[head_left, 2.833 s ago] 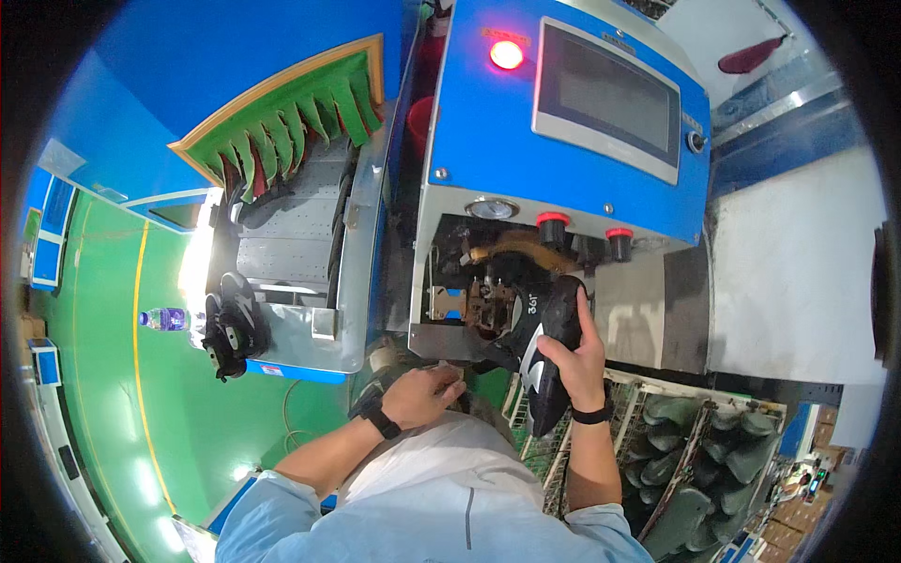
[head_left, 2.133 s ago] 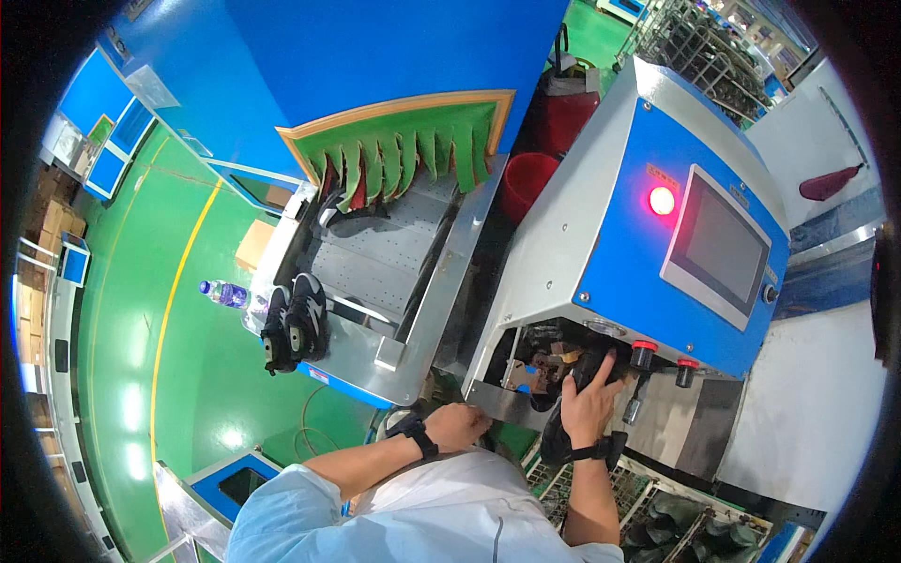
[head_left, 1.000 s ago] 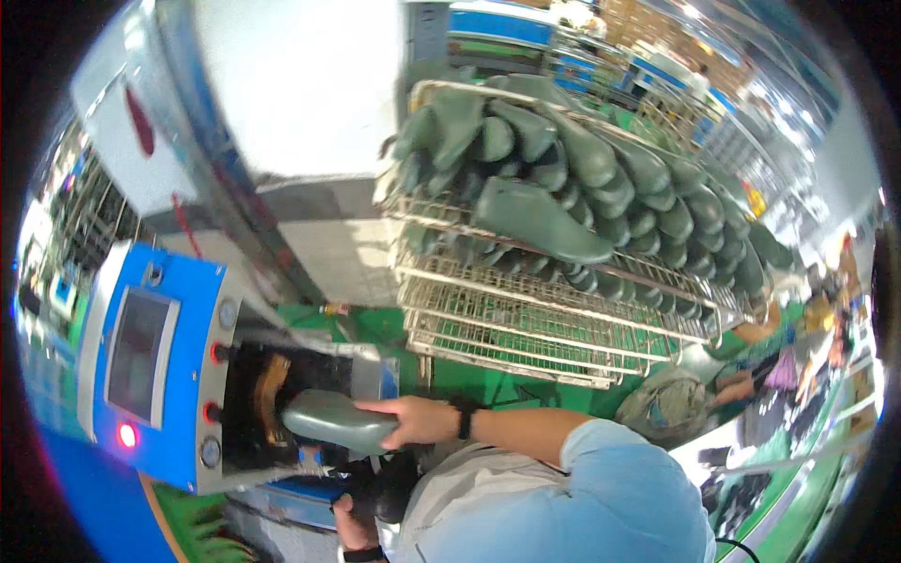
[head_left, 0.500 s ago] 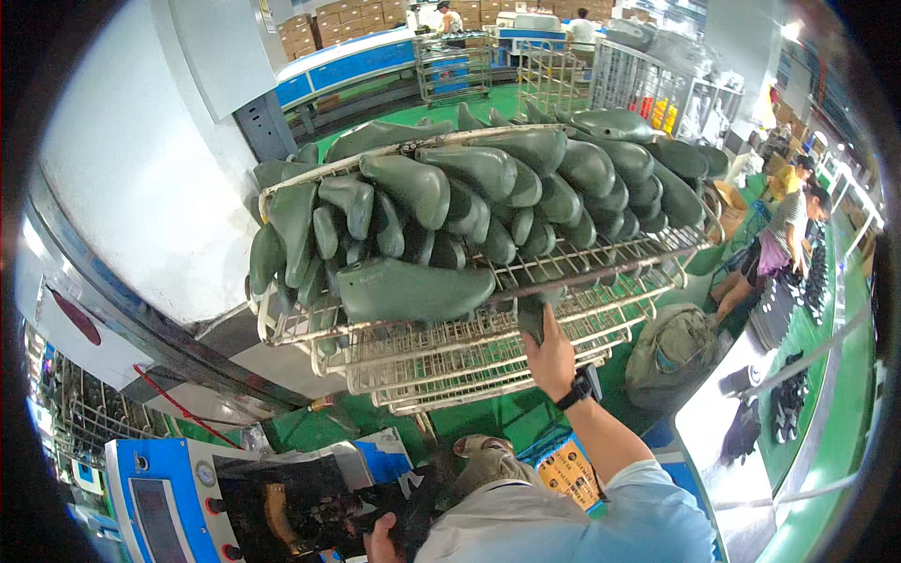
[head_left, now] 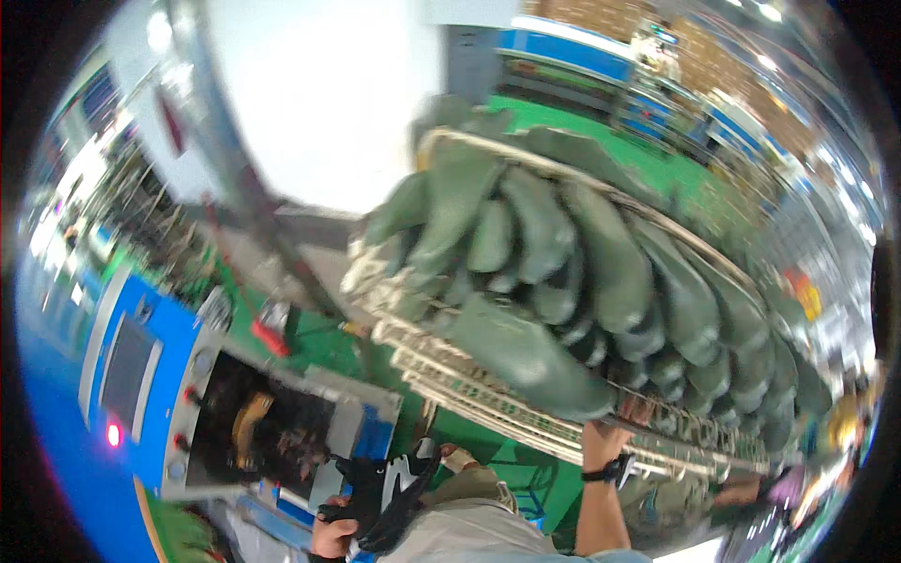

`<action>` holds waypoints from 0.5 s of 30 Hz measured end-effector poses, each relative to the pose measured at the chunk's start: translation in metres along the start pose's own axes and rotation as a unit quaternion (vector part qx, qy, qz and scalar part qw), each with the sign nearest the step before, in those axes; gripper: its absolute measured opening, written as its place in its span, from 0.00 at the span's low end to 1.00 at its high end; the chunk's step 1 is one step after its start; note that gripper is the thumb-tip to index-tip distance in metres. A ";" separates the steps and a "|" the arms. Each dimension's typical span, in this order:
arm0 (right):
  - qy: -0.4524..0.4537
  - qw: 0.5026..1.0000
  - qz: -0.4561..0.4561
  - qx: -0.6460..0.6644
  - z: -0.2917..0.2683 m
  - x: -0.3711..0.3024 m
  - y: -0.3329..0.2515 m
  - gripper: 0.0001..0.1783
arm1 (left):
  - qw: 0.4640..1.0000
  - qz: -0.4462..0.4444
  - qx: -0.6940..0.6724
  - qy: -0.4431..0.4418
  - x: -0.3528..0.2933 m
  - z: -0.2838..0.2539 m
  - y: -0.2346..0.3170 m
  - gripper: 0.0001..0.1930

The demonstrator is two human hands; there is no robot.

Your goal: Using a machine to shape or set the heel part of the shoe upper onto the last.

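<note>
My left hand [head_left: 333,537] is closed on a black shoe with white patches [head_left: 394,497], held low in front of my body. My right hand [head_left: 608,445], with a dark band on the wrist, reaches up to the near edge of a wire rack [head_left: 450,361]. Its fingers are blurred and partly behind the rack's bar, so whether they grip anything is hidden. Just left of them a large green shoe last [head_left: 535,361] lies on its side on the rack. Several more green shoe lasts [head_left: 601,253] stand crowded behind it.
Left of me stands a blue machine [head_left: 141,375] with a screen and a dark work area holding a brown curved part [head_left: 249,427]. A white wall [head_left: 328,103] rises behind it. Blue workbenches [head_left: 572,47] and stacked boxes are far off. The whole view is smeared by motion.
The view has swung left, so the rack now sits further right and tilted. More of the machine and the black shoe shows. The last that was in my right hand is no longer distinguishable.
</note>
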State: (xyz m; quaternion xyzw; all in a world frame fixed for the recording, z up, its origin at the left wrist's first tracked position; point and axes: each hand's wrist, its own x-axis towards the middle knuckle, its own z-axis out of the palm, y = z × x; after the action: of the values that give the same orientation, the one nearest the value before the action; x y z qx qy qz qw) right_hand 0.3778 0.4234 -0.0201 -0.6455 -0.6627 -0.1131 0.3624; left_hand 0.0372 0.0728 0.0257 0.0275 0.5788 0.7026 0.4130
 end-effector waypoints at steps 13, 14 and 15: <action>-0.613 0.591 -0.320 0.415 -0.014 -0.089 -0.304 0.13 | 0.762 0.060 0.211 0.610 -0.194 -0.265 -0.110 0.12; -0.600 0.578 -0.390 0.391 -0.029 -0.096 -0.322 0.14 | 0.693 -0.002 0.336 0.638 -0.201 -0.276 -0.168 0.10; -0.598 0.557 -0.436 0.377 -0.051 -0.105 -0.351 0.13 | 0.686 -0.065 0.387 0.613 -0.205 -0.286 -0.208 0.10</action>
State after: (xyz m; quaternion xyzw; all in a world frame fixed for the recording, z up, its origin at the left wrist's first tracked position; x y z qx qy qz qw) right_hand 0.0558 0.2608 0.0619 -0.0018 -0.9099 0.4148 -0.0009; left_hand 0.1384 -0.2816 -0.1525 -0.2896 0.9238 0.2477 -0.0366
